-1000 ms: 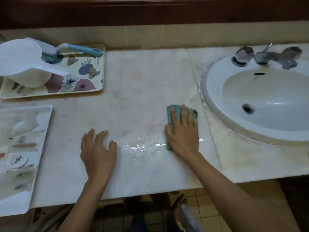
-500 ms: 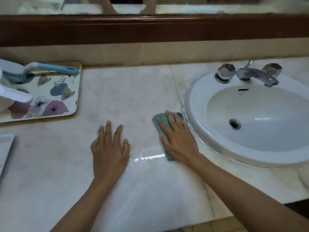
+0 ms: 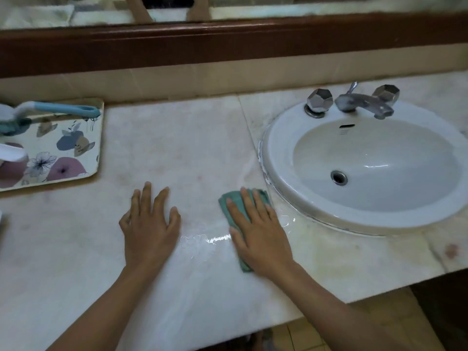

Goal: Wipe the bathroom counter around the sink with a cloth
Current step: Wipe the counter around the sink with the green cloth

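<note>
My right hand (image 3: 260, 234) lies flat on a folded green cloth (image 3: 229, 202), pressing it onto the pale marble counter (image 3: 177, 153) just left of the white oval sink (image 3: 278, 148). Most of the cloth is hidden under the palm; its edges show at the fingertips and by the wrist. My left hand (image 3: 149, 224) rests flat on the counter with fingers spread, a hand's width left of the cloth and holding nothing. A shiny wet streak (image 3: 207, 240) runs between the two hands.
A floral tray (image 3: 63, 153) stands at the far left with a blue-handled brush (image 3: 60, 108) across it. Chrome tap and two faceted knobs (image 3: 362, 102) stand behind the basin. A brown mirror frame (image 3: 228, 44) runs along the back wall. The counter's front edge is close to my forearms.
The right hand and cloth slid right, up against the sink's rim. The left hand moved forward slightly on the counter. The view lifted and turned right, so the tray has slipped toward the left edge.
</note>
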Demonstrator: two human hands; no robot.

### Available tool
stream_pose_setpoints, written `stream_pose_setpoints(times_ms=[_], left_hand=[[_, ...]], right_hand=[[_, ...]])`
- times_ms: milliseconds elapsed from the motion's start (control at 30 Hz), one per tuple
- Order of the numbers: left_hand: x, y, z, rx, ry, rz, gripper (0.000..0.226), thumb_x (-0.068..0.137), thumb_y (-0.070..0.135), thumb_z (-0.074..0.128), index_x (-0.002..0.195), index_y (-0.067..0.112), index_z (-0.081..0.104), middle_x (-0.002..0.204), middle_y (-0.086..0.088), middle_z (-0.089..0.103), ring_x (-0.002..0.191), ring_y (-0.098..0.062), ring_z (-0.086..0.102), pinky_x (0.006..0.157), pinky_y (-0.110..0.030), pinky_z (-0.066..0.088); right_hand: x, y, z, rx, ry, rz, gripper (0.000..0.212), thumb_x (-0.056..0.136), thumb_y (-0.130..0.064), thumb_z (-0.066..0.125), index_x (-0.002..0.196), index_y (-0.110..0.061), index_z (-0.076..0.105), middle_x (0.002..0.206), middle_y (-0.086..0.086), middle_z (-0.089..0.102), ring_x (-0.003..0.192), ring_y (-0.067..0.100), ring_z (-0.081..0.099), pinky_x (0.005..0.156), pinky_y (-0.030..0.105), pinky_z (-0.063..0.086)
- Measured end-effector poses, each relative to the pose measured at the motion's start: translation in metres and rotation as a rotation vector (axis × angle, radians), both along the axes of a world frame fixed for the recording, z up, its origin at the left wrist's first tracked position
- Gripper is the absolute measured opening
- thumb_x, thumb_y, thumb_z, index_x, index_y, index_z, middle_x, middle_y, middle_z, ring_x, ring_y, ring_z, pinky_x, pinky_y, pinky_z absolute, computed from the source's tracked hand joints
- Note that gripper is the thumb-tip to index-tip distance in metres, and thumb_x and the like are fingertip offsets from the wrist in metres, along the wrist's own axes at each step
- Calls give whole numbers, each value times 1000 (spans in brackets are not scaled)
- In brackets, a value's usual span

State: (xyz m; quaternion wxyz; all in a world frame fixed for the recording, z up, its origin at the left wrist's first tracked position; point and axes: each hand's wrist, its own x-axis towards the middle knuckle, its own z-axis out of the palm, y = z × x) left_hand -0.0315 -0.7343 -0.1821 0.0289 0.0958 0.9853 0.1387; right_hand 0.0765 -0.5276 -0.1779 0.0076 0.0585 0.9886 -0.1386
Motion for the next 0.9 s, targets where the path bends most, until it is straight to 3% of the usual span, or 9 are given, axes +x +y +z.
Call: stream_pose_setpoints(times_ms=[133, 333, 500, 600, 700, 800, 900], left_hand=[[1, 1, 4, 16, 0, -5, 51, 95, 44, 35, 145, 30, 35, 161, -1, 17, 148, -21, 9, 110, -49, 20], [2, 3, 5, -6, -28, 14, 50, 95, 41, 39, 144, 30, 38, 161, -1, 17, 148, -23, 11, 111, -51, 21], [19, 48, 28, 199, -140, 153, 48, 90, 32, 54, 136, 20, 51, 158, -7, 23, 146, -25, 16, 112, -53, 20], [69, 98, 32, 381, -116, -96, 47, 87, 27, 59, 133, 19, 54, 156, -4, 28, 143, -25, 25, 110, -50, 26], [119, 138, 27, 436, -175, -278, 58, 79, 41, 47, 134, 24, 51, 156, 3, 28, 143, -18, 25, 109, -45, 28], [146, 160, 22, 422, -192, -304, 62, 75, 47, 38, 134, 31, 50, 156, 5, 27, 143, -13, 21, 109, -45, 24], [159, 176, 20, 409, -169, -308, 56, 78, 40, 45, 132, 28, 53, 154, 4, 29, 141, -16, 23, 108, -47, 25]], right_hand=[[83, 59, 0, 95, -59, -81, 58, 98, -47, 24, 153, -34, 11, 162, -2, 1, 149, 16, -5, 117, 39, 10], [74, 17, -4, 61, -25, -417, 58, 98, -39, 26, 153, -28, 15, 161, 5, 5, 149, 24, 0, 116, 44, 11], [109, 24, -2, 43, 0, -288, 56, 99, -42, 26, 153, -29, 16, 161, 3, 8, 149, 22, -1, 117, 42, 8], [150, 63, -5, 32, -9, -358, 56, 99, -44, 23, 152, -35, 8, 162, -3, 0, 148, 17, -6, 119, 40, 5], [189, 116, -8, 41, -25, -482, 55, 99, -43, 19, 152, -34, 11, 162, -2, 2, 149, 19, -1, 119, 45, 15], [207, 171, -6, 45, -67, -576, 55, 97, -46, 12, 151, -35, 9, 161, -2, -1, 148, 18, -5, 118, 47, 17], [198, 182, -6, 21, -21, -709, 58, 96, -44, 13, 152, -29, 19, 161, 2, 5, 148, 21, -3, 119, 47, 13]])
